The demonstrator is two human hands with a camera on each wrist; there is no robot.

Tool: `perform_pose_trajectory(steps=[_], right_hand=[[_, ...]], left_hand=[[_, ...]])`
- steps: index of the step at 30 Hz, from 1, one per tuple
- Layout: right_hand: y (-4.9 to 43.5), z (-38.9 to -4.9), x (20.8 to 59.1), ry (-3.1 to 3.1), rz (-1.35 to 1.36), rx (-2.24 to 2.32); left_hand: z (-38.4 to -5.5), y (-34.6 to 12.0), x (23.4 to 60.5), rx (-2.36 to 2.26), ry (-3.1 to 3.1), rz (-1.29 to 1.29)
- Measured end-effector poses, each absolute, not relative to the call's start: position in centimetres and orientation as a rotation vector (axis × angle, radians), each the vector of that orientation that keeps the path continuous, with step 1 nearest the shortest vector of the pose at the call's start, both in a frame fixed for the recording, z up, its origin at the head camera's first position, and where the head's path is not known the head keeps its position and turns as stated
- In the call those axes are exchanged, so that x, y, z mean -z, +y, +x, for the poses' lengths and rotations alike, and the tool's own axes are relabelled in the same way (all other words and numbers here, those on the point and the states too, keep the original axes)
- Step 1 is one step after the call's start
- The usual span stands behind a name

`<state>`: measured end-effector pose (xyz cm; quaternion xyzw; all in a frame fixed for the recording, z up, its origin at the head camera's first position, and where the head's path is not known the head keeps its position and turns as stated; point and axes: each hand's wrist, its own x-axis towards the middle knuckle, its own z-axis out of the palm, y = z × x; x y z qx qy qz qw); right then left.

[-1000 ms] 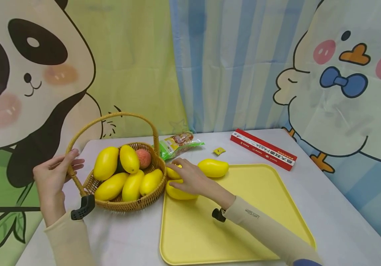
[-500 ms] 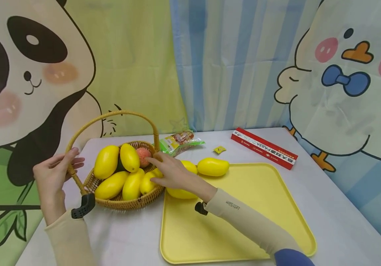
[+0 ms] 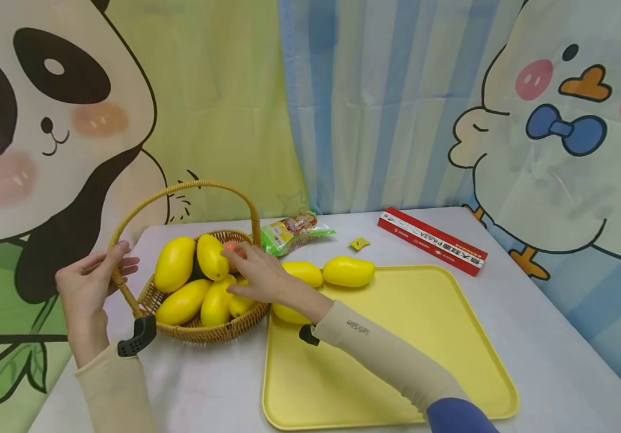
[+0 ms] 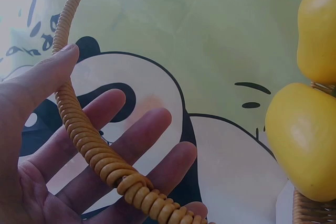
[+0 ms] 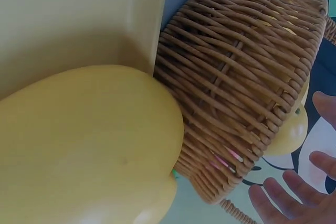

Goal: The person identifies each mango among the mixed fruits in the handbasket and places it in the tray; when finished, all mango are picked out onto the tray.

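My left hand (image 3: 84,294) holds the wicker basket's handle (image 4: 100,153), with the thumb across the front and the fingers spread behind. Several yellow mangoes (image 3: 175,264) fill the basket (image 3: 207,334), and a round pinkish-red fruit (image 3: 231,246) sits at the back, partly covered by my right hand (image 3: 259,273). That hand is above the basket's right side, thumb and fingers spread with nothing between them, fingertips close to the upper middle mango (image 3: 212,257). In the right wrist view its fingers (image 5: 291,195) reach past the basket rim. A mango (image 5: 89,140) looms large there.
A yellow tray (image 3: 397,361) lies right of the basket, with three mangoes along its upper left edge, one at its top (image 3: 348,272). Behind are a green-trimmed packet (image 3: 294,231), a small yellow sachet (image 3: 359,243) and a red pasta box (image 3: 432,240).
My right hand has moved left, from over the mangoes at the tray's corner to above the basket, uncovering a mango behind it. The left hand stays on the handle.
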<state>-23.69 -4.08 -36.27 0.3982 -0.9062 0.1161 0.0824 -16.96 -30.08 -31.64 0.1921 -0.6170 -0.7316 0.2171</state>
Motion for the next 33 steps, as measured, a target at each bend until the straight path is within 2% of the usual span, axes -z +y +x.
perform_pose_trajectory(steps=[33], right_hand=[[-10.1,-25.7,35.4,-2.830,1.058,-0.235]], left_hand=[[-17.2,-29.8,31.7,2.014,-1.698,0.530]])
